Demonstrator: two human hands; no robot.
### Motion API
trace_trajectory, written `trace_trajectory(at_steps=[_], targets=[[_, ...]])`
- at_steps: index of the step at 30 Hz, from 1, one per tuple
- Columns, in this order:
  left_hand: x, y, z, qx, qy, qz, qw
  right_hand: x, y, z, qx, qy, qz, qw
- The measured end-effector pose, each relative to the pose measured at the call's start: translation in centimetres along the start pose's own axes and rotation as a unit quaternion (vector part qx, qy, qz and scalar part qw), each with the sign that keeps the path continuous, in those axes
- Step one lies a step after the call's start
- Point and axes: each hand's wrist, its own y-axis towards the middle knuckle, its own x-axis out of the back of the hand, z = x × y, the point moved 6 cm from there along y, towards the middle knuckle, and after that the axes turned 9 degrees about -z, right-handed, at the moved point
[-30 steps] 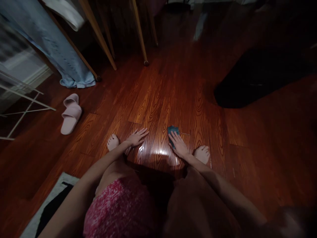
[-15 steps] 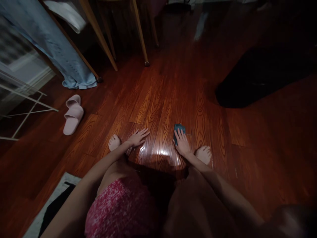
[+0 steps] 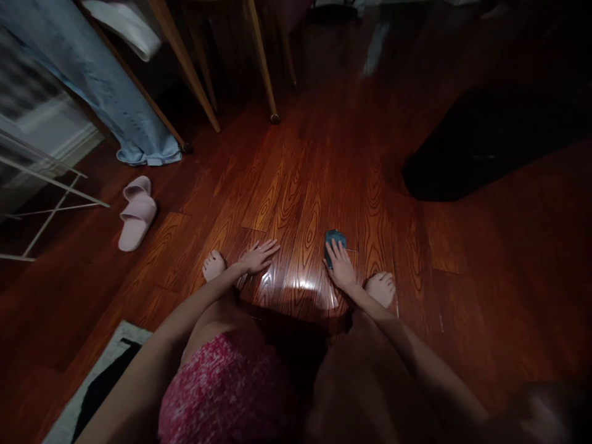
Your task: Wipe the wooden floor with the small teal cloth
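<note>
The right hand (image 3: pixel 341 266), fingers outstretched over the blue cloth (image 3: pixel 335 235) beneath them, has shifted slightly toward the right foot (image 3: pixel 381 288), so the cloth now covers floor (image 3: pixel 300 203) farther from the left hand (image 3: pixel 257 258), which rests spread and empty.

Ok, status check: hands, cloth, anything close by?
Right hand spread flat over blue cloth on floor. Left hand palm-down on floor, no object seen in it. Right foot close beside right wrist; bulky dark object farther ahead, right.
</note>
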Motion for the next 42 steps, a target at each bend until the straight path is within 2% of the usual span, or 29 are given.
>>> trace_trajectory(at_steps=[2, 4, 7, 10, 12, 15, 18, 20, 22, 25, 27, 30, 33, 35, 37, 38, 40, 42], targets=[[0.0, 0.0, 0.0, -0.003, -0.001, -0.002, 1.0, 0.4, -0.8, -0.3, -0.003, -0.002, 0.003, 1.0], [-0.1, 0.0, 0.1, -0.004, -0.001, -0.004, 1.0, 0.3, -1.7, 1.1, 0.06, 0.016, 0.049, 0.997], [-0.2, 0.1, 0.2, -0.003, -0.001, -0.007, 1.0, -0.2, -2.8, 4.2, 0.189, 0.064, 0.14, 0.97], [-0.1, 0.0, 0.1, -0.006, -0.001, -0.011, 1.0, -0.7, -2.4, 5.6, 0.228, 0.081, 0.168, 0.955], [-0.1, 0.0, 0.0, -0.005, 0.001, -0.008, 1.0, -0.9, -1.3, 5.0, 0.195, 0.065, 0.137, 0.969], [-0.1, 0.0, 0.0, -0.001, 0.004, -0.003, 1.0, -0.5, 0.0, 2.1, 0.079, 0.023, 0.05, 0.995], [-0.1, 0.0, 0.1, -0.006, 0.002, -0.009, 1.0, 0.3, -0.5, -0.5, -0.016, -0.008, -0.017, 1.0], [-0.3, 0.0, 0.2, -0.01, 0.0, -0.016, 1.0, 0.5, -1.4, -0.6, -0.004, -0.011, -0.007, 1.0], [-0.4, 0.1, 0.3, -0.012, -0.001, -0.019, 1.0, 0.3, -2.2, 0.9, 0.068, 0.006, 0.048, 0.996], [-0.5, 0.1, 0.4, -0.008, -0.003, -0.013, 1.0, -0.2, -3.0, 4.0, 0.188, 0.049, 0.138, 0.971], [-0.4, 0.0, 0.3, -0.007, -0.004, -0.011, 1.0, -0.4, -2.6, 5.1, 0.223, 0.064, 0.161, 0.959], [-0.3, 0.0, 0.2, -0.011, -0.006, -0.015, 1.0, -0.6, -1.1, 4.5, 0.191, 0.052, 0.135, 0.971], [-0.3, 0.0, 0.2, -0.013, -0.004, -0.016, 1.0, -0.3, 0.0, 1.7, 0.077, 0.02, 0.055, 0.995], [-0.3, 0.0, 0.3, -0.013, -0.004, -0.017, 1.0, 0.3, -0.2, -0.1, 0.004, 0.001, 0.005, 1.0], [-0.3, 0.0, 0.3, -0.012, -0.004, -0.018, 1.0, 0.7, -0.9, -0.6, -0.011, -0.005, -0.004, 1.0], [-0.3, 0.0, 0.3, -0.012, -0.005, -0.017, 1.0, 0.7, -1.3, -0.2, 0.01, -0.002, 0.013, 1.0], [-0.3, 0.0, 0.3, -0.011, -0.005, -0.015, 1.0, 0.4, -2.2, 1.6, 0.098, 0.019, 0.075, 0.992], [-0.3, 0.0, 0.2, -0.005, -0.005, -0.012, 1.0, -0.1, -2.9, 4.0, 0.205, 0.053, 0.148, 0.966]])
